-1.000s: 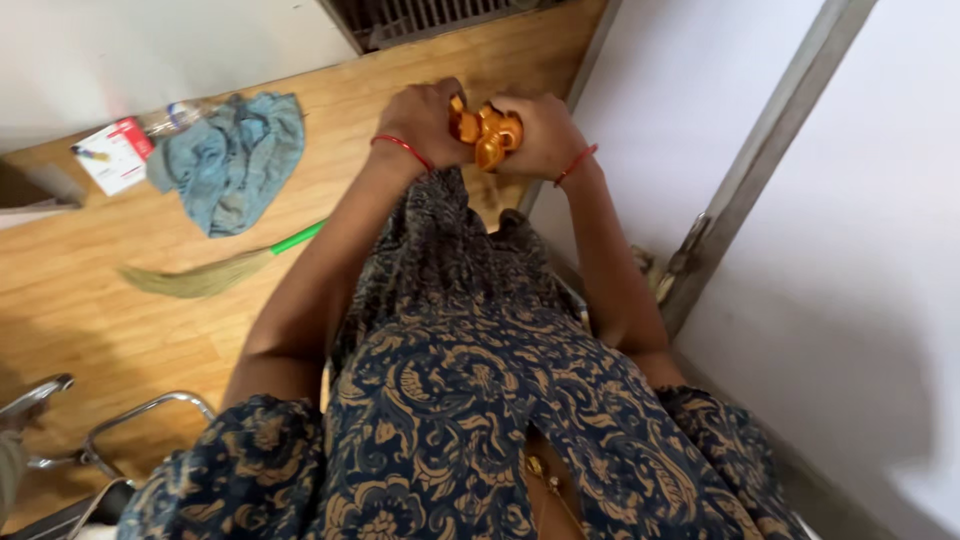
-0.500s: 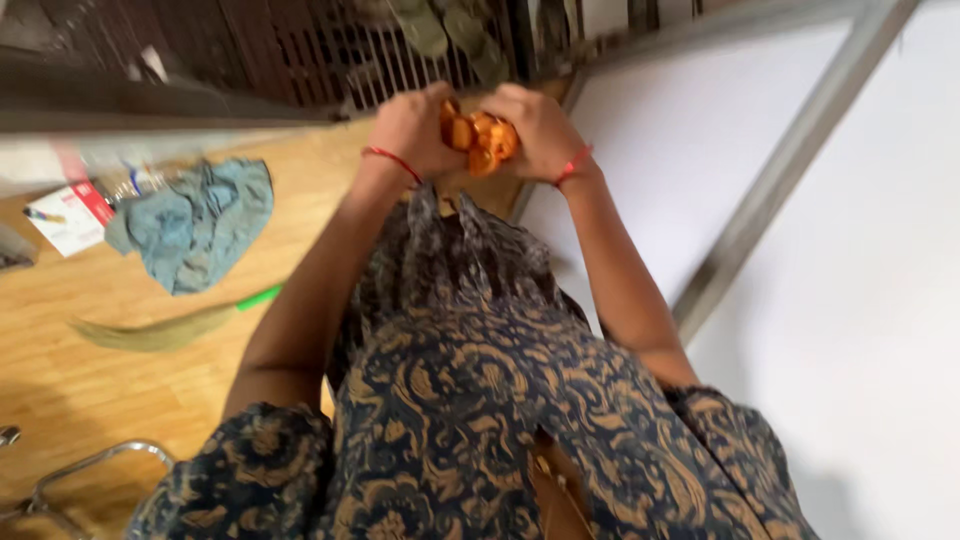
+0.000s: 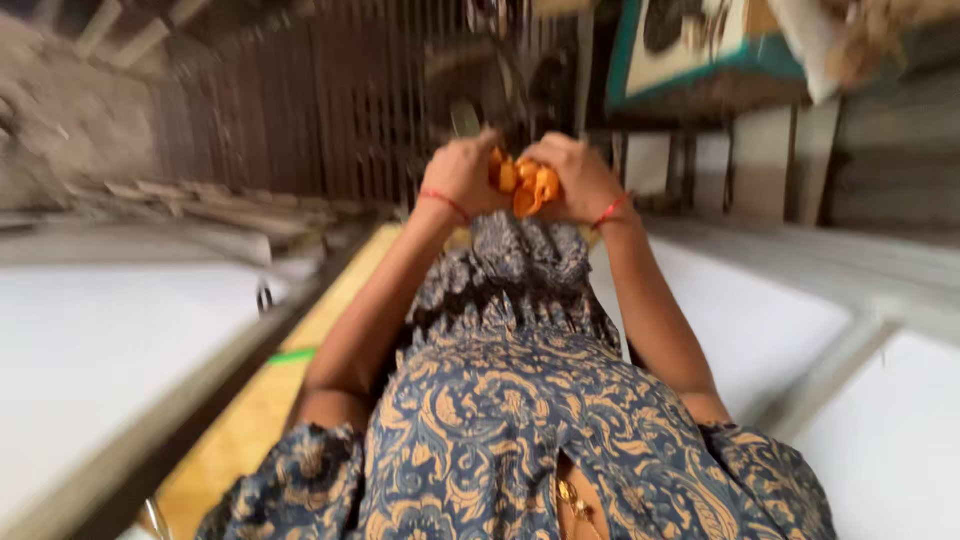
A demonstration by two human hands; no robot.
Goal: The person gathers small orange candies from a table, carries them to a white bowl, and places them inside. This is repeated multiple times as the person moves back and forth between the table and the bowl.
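From my remote view the picture is blurred by motion. The largest item I see is the blue and tan patterned dress (image 3: 500, 420), which fills the lower centre and narrows to a gathered section just below the wrists. On either side lie white panels (image 3: 90, 350) with grey frames, and a strip of wooden floor (image 3: 260, 410) runs between the left panel and the dress. A dark metal grille (image 3: 330, 110) stands across the upper background. A small green object (image 3: 292, 355) lies on the floor near the left forearm; I cannot tell what it is.

Both arms extend forward and meet at upper centre. The left hand (image 3: 462, 172) and the right hand (image 3: 583, 180) are together, each curled around the same orange crumpled object (image 3: 525, 183), which sits between them, touching both palms, above the gathered fabric. A red thread band (image 3: 445, 203) circles the left wrist, and another circles the right wrist (image 3: 610, 211).
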